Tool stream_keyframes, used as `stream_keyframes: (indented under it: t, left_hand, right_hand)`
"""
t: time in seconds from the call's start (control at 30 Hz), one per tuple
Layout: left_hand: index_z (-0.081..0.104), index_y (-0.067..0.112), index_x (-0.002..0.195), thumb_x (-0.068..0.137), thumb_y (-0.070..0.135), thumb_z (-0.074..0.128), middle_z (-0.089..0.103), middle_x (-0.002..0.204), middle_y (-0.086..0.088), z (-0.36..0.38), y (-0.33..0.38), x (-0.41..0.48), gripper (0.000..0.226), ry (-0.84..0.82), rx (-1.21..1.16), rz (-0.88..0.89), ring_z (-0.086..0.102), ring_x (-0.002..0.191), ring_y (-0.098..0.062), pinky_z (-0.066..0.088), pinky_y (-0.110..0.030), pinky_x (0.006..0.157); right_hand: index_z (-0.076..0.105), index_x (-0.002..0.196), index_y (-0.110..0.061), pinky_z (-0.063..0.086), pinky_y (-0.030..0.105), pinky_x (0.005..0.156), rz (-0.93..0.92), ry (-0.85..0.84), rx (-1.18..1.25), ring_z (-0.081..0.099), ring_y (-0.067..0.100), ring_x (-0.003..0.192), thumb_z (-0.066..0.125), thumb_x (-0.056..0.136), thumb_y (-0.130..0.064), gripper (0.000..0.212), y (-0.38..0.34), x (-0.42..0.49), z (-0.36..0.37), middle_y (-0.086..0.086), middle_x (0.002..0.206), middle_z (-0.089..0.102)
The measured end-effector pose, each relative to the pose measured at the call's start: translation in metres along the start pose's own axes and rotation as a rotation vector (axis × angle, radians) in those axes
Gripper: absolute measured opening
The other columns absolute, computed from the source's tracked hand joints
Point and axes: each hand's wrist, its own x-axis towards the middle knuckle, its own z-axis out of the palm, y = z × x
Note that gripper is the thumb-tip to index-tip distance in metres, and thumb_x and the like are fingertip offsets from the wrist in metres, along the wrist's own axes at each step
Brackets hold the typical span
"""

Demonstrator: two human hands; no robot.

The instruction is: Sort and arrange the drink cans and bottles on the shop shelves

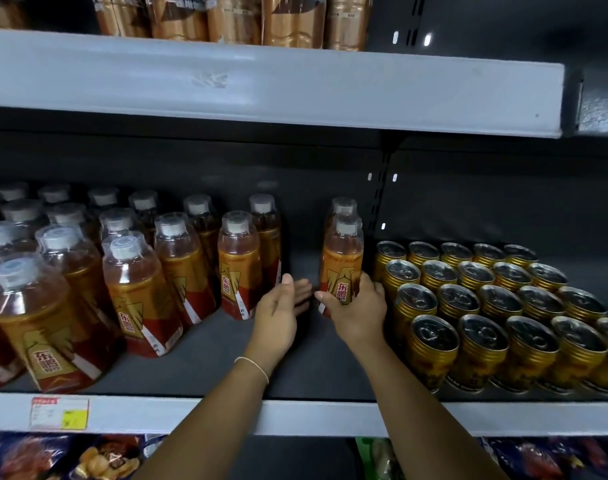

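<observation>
On the middle shelf [205, 358], rows of orange drink bottles [139, 289] with clear caps fill the left side. Gold cans [486, 306] stand in rows on the right. Between them stands a short row of two bottles. My right hand [356, 308] grips the front bottle [342, 268] of that row low on its label, upright on the shelf. My left hand [281, 308] hovers open in the gap just left of it, palm facing the bottle, fingers straight and holding nothing. A second bottle [344, 207] stands right behind the gripped one.
The upper shelf's grey front edge [261, 88] hangs close above, with copper-coloured bottles [233, 19] on it. A price tag [58, 414] sits on the lower shelf's edge. Snack packets [88, 459] lie below. A dark gap of shelf lies between the bottle rows.
</observation>
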Motion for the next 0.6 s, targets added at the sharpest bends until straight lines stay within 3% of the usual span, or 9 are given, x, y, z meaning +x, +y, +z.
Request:
stream_keyframes:
  t: [0.1, 0.23, 0.33, 0.43, 0.53, 0.6]
  left_hand:
    - [0.067, 0.021, 0.105, 0.095, 0.051, 0.036, 0.071, 0.106, 0.005, -0.001, 0.001, -0.006, 0.044, 0.059, 0.161, 0.116, 0.068, 0.101, -0.007, 0.054, -0.026, 0.091]
    - [0.066, 0.019, 0.107, 0.104, 0.028, 0.041, 0.070, 0.103, 0.005, -0.003, 0.008, -0.010, 0.027, 0.110, 0.362, 0.279, 0.065, 0.101, -0.004, 0.054, -0.031, 0.093]
    - [0.065, 0.015, 0.117, 0.103, 0.024, 0.044, 0.069, 0.109, 0.003, -0.011, 0.021, -0.013, 0.027, 0.122, 0.471, 0.384, 0.063, 0.106, -0.006, 0.052, -0.028, 0.095]
    - [0.065, 0.009, 0.120, 0.102, 0.021, 0.047, 0.070, 0.111, 0.000, -0.025, 0.038, -0.018, 0.029, 0.156, 0.507, 0.481, 0.064, 0.107, -0.010, 0.052, -0.028, 0.094]
    - [0.065, 0.010, 0.119, 0.099, 0.025, 0.045, 0.069, 0.110, -0.001, -0.044, 0.055, -0.024, 0.032, 0.217, 0.495, 0.532, 0.064, 0.107, -0.010, 0.052, -0.029, 0.094]
    - [0.064, 0.010, 0.120, 0.100, 0.024, 0.044, 0.068, 0.112, -0.001, -0.058, 0.064, -0.025, 0.032, 0.256, 0.494, 0.573, 0.063, 0.109, -0.010, 0.052, -0.032, 0.094]
  right_hand:
    - [0.050, 0.138, -0.009, 0.037, 0.022, 0.087, 0.003, 0.005, -0.004, 0.054, 0.023, 0.114, 0.087, 0.069, -0.046, 0.086, 0.000, -0.001, 0.001, 0.010, 0.128, 0.051]
    - [0.048, 0.132, -0.008, 0.047, 0.030, 0.090, 0.010, 0.039, 0.067, 0.056, 0.024, 0.113, 0.091, 0.066, -0.037, 0.084, -0.003, -0.003, 0.000, 0.009, 0.126, 0.054]
    - [0.044, 0.125, -0.008, 0.052, 0.036, 0.090, 0.016, 0.009, 0.078, 0.059, 0.026, 0.110, 0.092, 0.065, -0.034, 0.081, -0.006, -0.003, -0.005, 0.010, 0.122, 0.057]
    - [0.044, 0.130, -0.007, 0.049, 0.039, 0.097, -0.015, -0.004, 0.060, 0.056, 0.028, 0.117, 0.088, 0.072, -0.032, 0.077, -0.016, -0.007, -0.014, 0.012, 0.125, 0.056]
    - [0.051, 0.127, -0.006, 0.039, 0.039, 0.100, -0.256, 0.271, 0.064, 0.046, 0.029, 0.120, 0.083, 0.074, -0.021, 0.064, -0.037, -0.027, -0.016, 0.014, 0.124, 0.053]
    - [0.058, 0.117, -0.005, 0.041, 0.038, 0.096, -0.463, 0.374, 0.121, 0.049, 0.027, 0.112, 0.080, 0.075, -0.015, 0.048, -0.053, -0.042, -0.010, 0.013, 0.115, 0.056]
